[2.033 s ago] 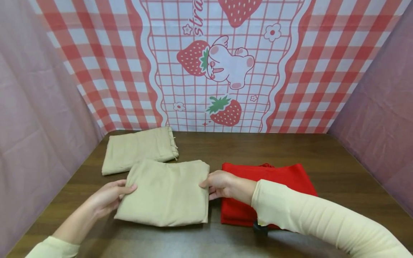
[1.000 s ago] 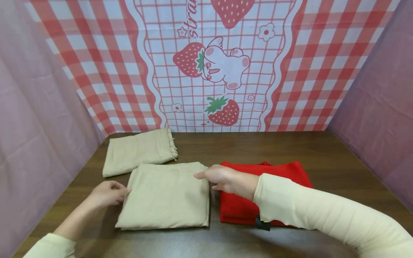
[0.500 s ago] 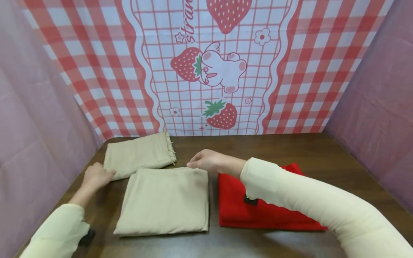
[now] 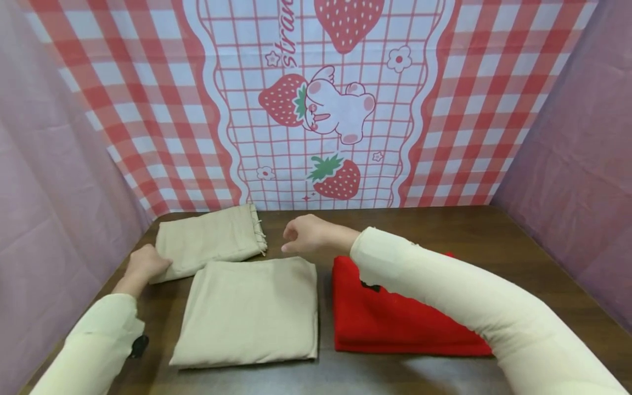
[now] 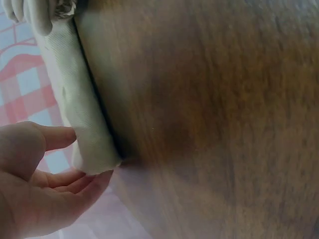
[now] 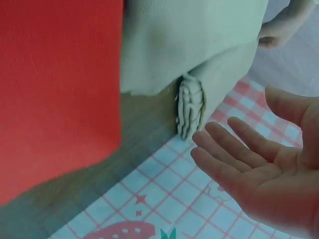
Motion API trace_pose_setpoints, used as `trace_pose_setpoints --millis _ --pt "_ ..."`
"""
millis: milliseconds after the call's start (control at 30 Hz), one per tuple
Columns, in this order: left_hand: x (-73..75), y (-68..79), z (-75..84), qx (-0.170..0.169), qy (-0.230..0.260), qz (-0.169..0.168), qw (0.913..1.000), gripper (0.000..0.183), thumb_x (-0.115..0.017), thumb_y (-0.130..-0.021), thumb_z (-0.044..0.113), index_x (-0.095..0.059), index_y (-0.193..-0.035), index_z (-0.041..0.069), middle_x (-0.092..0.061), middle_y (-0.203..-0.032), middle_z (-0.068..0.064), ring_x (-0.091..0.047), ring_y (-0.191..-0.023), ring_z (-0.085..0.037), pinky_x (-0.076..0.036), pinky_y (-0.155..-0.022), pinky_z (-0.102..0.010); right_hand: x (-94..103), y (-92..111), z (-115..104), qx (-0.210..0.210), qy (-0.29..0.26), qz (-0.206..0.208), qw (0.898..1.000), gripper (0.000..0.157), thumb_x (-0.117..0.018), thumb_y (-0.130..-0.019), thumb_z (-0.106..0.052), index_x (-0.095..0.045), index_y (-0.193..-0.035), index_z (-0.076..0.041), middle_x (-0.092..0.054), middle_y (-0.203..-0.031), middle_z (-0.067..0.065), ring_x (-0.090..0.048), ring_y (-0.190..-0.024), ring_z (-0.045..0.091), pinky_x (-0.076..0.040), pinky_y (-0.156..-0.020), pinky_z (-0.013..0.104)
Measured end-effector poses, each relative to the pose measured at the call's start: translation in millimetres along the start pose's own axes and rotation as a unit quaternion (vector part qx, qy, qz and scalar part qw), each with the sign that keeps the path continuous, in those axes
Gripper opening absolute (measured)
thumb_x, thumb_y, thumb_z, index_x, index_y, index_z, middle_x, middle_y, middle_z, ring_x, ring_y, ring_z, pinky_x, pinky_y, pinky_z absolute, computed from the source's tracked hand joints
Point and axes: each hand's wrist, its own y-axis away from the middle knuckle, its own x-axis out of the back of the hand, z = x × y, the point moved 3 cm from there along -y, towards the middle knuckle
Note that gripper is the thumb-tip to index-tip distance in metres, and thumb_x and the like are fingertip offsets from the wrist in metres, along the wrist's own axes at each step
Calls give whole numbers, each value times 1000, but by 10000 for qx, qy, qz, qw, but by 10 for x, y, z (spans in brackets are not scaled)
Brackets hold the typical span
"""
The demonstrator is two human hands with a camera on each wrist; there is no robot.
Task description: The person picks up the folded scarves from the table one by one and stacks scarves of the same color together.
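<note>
My left hand (image 4: 145, 263) is at the near left corner of a smaller folded beige cloth (image 4: 209, 240) with a fringed right end. In the left wrist view, its thumb lies against one side of that cloth (image 5: 84, 109) and the fingers curl round its end. My right hand (image 4: 308, 233) hovers over the table, right of the fringed end, holding nothing. The right wrist view shows this hand (image 6: 264, 174) with spread, slightly bent fingers, apart from the layered fringed end (image 6: 190, 107). A larger folded beige cloth (image 4: 252, 312) lies flat in front, between my arms.
A folded red cloth (image 4: 395, 323) lies to the right, partly under my right forearm. Everything rests on a brown wooden table (image 4: 424, 222). A strawberry-print checked curtain (image 4: 340, 109) hangs behind it, with pinkish drapes (image 4: 568, 164) at the sides.
Both hands have let go of the larger beige cloth, now lying flat. The left hand has moved up to the smaller cloth's left end; the right hand has moved away towards the table's back.
</note>
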Motion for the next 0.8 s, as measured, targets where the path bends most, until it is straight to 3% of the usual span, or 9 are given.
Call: trace_pose_setpoints --millis 200,400,667,800 --pt "-26 -34 -70 -63 47 152 9999 43 -62 -84 22 -58 -89 -21 -61 -90 -39 -59 -87 -51 -50 -82 -54 78 -191 35 159 573 23 9982 41 -62 -93 -28 -58 -127 -6 -63 -125 10 -58 -117 23 -49 -101 36" --pt "-61 -77 -108 -39 185 283 9994 50 -65 -83 22 -55 -100 -23 -59 -99 -41 -56 -94 -55 -49 -85 -55 128 -382 106 178 725 -128 9971 41 -59 -94 -29 -59 -127 -4 -64 -127 12 -58 -120 24 -47 -104 34" --pt "-56 -125 -70 -139 161 181 9996 52 -67 -84 24 -53 -103 -22 -60 -98 -40 -57 -93 -53 -50 -81 -53 178 -559 235 -282 126 -580 9978 48 -57 -95 -37 -56 -133 -8 -54 -138 9 -51 -128 25 -44 -107 38" --pt "-52 -150 -57 -234 104 69 9996 51 -66 -84 24 -53 -102 -22 -60 -96 -38 -58 -91 -51 -51 -78 -52 203 -619 281 -567 -745 -1093 9896 51 -57 -95 -38 -51 -136 -8 -50 -141 9 -49 -130 26 -43 -110 40"
